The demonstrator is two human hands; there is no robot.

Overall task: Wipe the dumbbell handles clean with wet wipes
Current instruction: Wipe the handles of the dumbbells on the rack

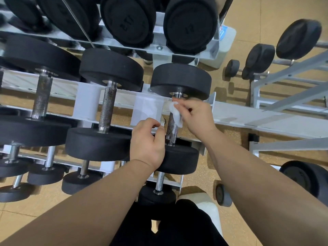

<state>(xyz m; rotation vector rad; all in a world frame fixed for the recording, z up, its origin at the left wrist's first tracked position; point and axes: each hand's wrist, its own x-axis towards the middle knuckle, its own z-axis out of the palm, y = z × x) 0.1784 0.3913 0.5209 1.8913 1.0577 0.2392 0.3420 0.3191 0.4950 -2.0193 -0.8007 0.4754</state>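
Pinching wet wipe in right hand, fingers curled round it, wipe pressed on upper part of dumbbell handle, just below far head. Lower part of handle bare, knurled metal showing. Left hand just left of same handle, fingers curled w/ tips near thumb. Small white bit by the fingertips, can't tell if held or part of rack. Heel of left hand over near head of that dumbbell. Dumbbell = rightmost on mid tier of white rack, lying front-to-back across the rails. Next dumbbell to the left: handle w/ dark rusty spots, untouched. Big black dumbbells on top tier, smaller dumbbells on bottom tier. Second rack w/ small dumbbells off to the right, apart. Tan floor under everything.
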